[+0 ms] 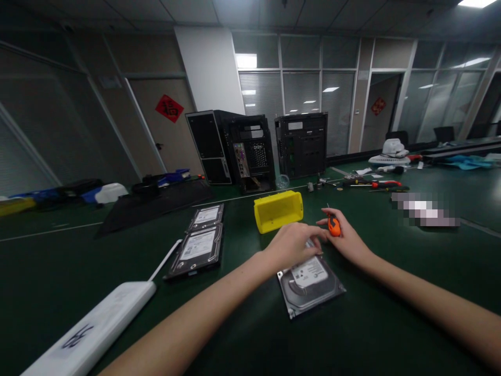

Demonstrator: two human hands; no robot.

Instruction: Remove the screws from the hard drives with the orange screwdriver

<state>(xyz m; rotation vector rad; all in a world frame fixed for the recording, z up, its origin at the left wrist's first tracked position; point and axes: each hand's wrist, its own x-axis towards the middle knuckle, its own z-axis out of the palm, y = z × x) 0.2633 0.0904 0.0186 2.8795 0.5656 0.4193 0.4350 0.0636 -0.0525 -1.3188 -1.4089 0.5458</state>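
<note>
A silver hard drive (pixel 313 290) with a white label lies flat on the green table in front of me. My left hand (pixel 295 243) is over its far edge, fingers bent and pointing right; whatever its fingertips pinch is too small to name. Just beyond the drive's far right corner, my right hand (pixel 346 237) is wrapped round an orange and black screwdriver handle (pixel 334 225), its thin shaft pointing up and away. The fingertips of both hands come close together. Behind my left hand a yellow bin (pixel 278 210) lies with its opening toward me.
Two more hard drives (pixel 199 244) lie left of the bin. A white power strip (pixel 97 329) with its cable is at the near left. Black computer cases (pixel 250 151) stand at the back. Pliers (pixel 376 184) and small parts lie at the back right, near a blurred-out object (pixel 425 210).
</note>
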